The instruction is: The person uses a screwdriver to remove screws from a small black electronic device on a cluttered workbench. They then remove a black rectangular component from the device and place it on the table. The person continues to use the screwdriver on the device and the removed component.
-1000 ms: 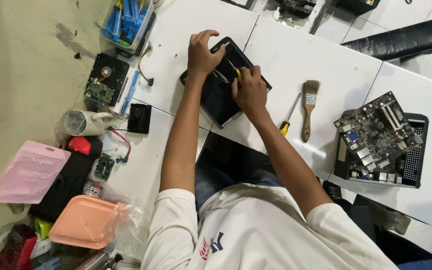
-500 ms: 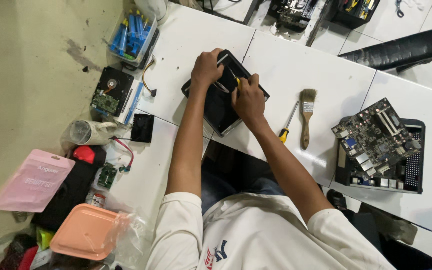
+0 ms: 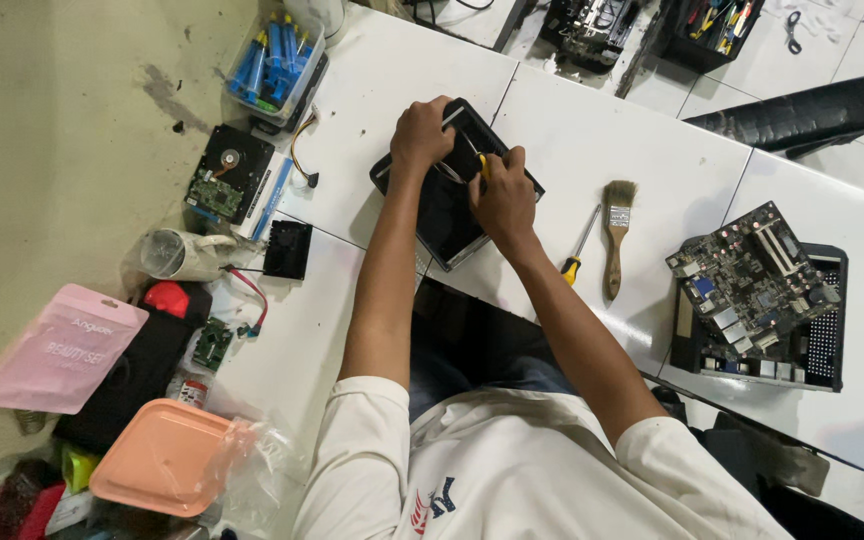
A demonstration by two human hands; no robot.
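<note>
Bracing the black flat device (image 3: 449,195) near the desk's (image 3: 602,130) far edge, the left hand (image 3: 422,133) clamped its top corner so it couldn't slide. The right hand (image 3: 500,195) was closed round a small yellow-handled tool (image 3: 483,166), tip down on the panel. A yellow-handled screwdriver (image 3: 578,250) and brush (image 3: 616,235) lay just beside, within reach; a circuit board (image 3: 752,275) sat on a black tray toward the right edge.

A paintbrush (image 3: 616,238) lies beside a yellow-handled screwdriver (image 3: 579,247); right, a circuit board (image 3: 750,273) sits, seemingly loose, atop a black case (image 3: 824,345).
</note>
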